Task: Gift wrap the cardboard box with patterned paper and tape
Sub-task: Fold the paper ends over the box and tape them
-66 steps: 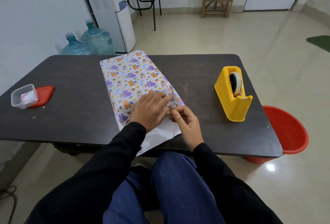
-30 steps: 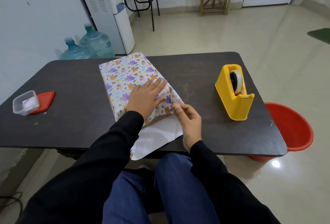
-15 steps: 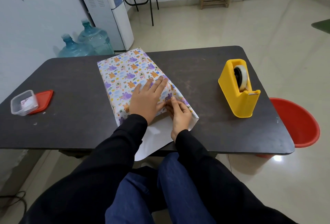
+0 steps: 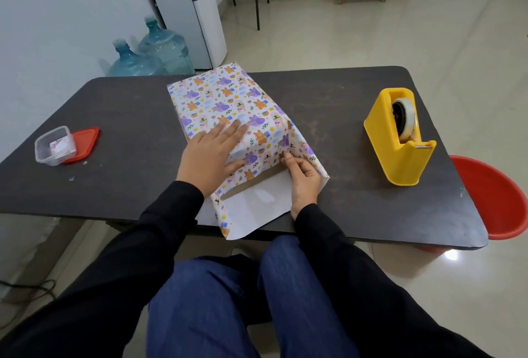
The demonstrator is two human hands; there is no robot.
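Fingers (image 4: 285, 161) of my right hand (image 4: 304, 177) pinch the paper (image 4: 225, 100) at the box's (image 4: 257, 183) near end mid-surface; left hand (image 4: 210, 154) flat and open on top. Folding the end flap; next needs a sharp crease, then tape dispenser (image 4: 400, 137). Paper glossy, thin

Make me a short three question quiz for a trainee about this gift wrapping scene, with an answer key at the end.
1. True or false: the left hand lies flat on top of the wrapped box.
2. Where does the tape dispenser stand: A) on the person's left, B) on the person's right, C) on the box?
3. Fill in: the right hand works the paper at the box's ____ end.

Key: 1 true; 2 B; 3 near, where the white underside of the paper still lies open on the table.
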